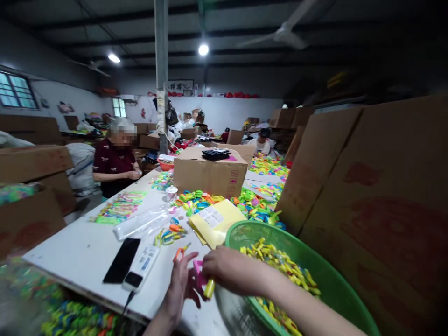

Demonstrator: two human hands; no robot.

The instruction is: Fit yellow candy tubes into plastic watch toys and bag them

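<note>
My left hand point(180, 284) and my right hand point(229, 269) meet at the near edge of the white table point(80, 254). Between them sits a small pink plastic piece point(198, 273); my left hand holds it. My right hand's fingers are closed on a small yellow plastic piece point(209, 288), pressed against the pink one. Just right of my hands stands a green basket point(336, 284) full of yellow plastic pieces point(280, 263). A small orange toy point(179, 252) lies just beyond my left hand.
A black phone point(122, 260), a white power bank point(143, 266), yellow sheets point(215, 221), clear bags point(143, 224) and heaps of coloured toys point(196, 199) lie on the table. A cardboard box point(210, 173) stands mid-table; large cartons point(378, 196) wall the right. A seated person point(115, 161) works at the left.
</note>
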